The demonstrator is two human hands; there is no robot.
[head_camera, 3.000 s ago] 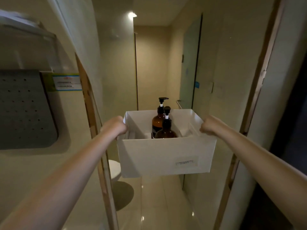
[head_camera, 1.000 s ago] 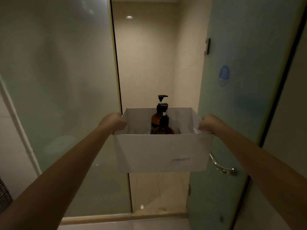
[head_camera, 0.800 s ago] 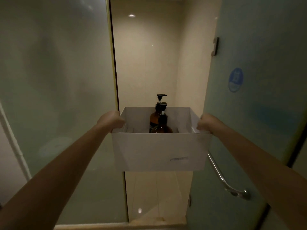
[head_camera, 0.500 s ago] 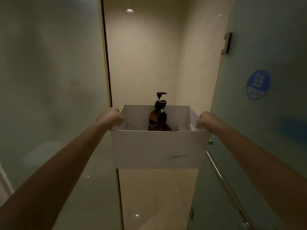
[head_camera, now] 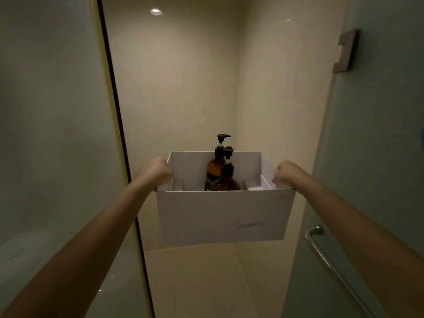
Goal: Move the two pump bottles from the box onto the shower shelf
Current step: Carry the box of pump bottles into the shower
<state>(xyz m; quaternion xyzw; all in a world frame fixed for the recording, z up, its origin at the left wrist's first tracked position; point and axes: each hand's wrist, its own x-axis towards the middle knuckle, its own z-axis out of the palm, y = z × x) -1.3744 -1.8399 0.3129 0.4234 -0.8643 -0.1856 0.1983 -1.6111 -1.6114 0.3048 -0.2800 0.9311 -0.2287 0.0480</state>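
Note:
I carry a white open-topped box at chest height in front of me. My left hand grips its left rim and my right hand grips its right rim. Inside stand two amber pump bottles with black pumps, upright and close together. The taller bottle is at the back, the shorter bottle in front of it. Their lower parts are hidden by the box wall. No shower shelf is in view.
A frosted glass panel with a dark edge stands on the left. On the right is an open frosted glass door with a metal handle bar and a hinge bracket. Beige tiled shower walls and floor lie ahead.
I have walked forward through the shower doorway with the box. The glass panel and door have slid outward to the sides, and the stall's walls and floor fill more of the view.

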